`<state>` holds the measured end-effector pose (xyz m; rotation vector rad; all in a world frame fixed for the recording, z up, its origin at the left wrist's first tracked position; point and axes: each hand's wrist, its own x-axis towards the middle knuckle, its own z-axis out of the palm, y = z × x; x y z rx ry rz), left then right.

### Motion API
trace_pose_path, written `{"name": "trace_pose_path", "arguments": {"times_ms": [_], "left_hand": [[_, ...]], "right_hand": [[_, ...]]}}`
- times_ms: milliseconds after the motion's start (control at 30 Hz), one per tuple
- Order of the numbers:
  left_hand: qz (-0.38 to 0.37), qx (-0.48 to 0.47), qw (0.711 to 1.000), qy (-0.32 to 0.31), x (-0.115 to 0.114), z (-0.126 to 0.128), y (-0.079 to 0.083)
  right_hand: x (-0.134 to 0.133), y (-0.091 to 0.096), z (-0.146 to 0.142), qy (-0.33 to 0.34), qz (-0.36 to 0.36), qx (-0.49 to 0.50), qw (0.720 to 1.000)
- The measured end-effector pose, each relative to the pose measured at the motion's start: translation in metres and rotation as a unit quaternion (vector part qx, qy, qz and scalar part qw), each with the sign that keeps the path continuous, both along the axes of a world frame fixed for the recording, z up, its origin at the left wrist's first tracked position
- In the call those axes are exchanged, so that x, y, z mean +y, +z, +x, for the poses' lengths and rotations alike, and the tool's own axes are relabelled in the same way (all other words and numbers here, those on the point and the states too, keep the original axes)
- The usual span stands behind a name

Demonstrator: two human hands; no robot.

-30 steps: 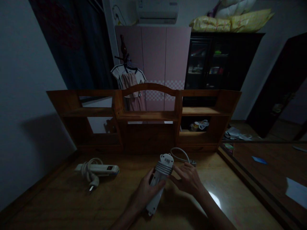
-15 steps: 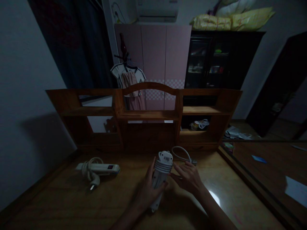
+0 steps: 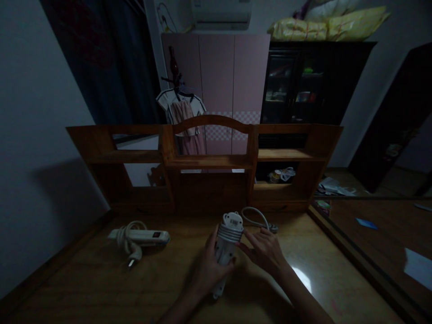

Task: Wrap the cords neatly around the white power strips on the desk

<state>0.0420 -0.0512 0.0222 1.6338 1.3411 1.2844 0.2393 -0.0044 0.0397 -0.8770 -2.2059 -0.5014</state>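
Observation:
A white power strip [image 3: 225, 252] is tilted up above the desk, its underside with a barcode label facing me. My left hand [image 3: 212, 267] grips it around the middle, thumb across the near face. Several turns of its white cord [image 3: 230, 233] are wound round the upper part. At the right edge of these turns, my right hand [image 3: 265, 249] has thumb and index finger on the cord. The cord's free end loops out behind that hand to a plug [image 3: 272, 228], partly hidden by the fingers.
A second white power strip [image 3: 148, 236] lies on the desk at left, cord wound round it, plug [image 3: 135, 255] toward me. A wooden shelf unit [image 3: 211, 162] stands along the desk's back. Another brown surface with a blue card [image 3: 366, 223] adjoins at right.
My left thumb has shifted slightly on the power strip, and my right fingers have moved a little along the cord turns. The view has tilted very slightly; the second strip stays put.

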Motion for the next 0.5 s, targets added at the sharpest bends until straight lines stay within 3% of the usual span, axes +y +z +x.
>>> {"name": "trace_pose_path", "arguments": {"times_ms": [233,367,500], "left_hand": [[-0.012,0.008,0.999,0.028,0.0,0.004,-0.003],[-0.024,0.009,0.999,0.043,0.003,0.002,-0.007],[-0.073,0.013,0.989,0.131,0.014,-0.008,-0.009]], "right_hand": [[-0.003,0.0,-0.003,-0.026,-0.01,-0.01,1.0],[0.0,-0.003,0.0,-0.01,-0.023,0.024,0.999],[0.0,-0.002,0.003,0.024,-0.073,0.033,0.997]]}}
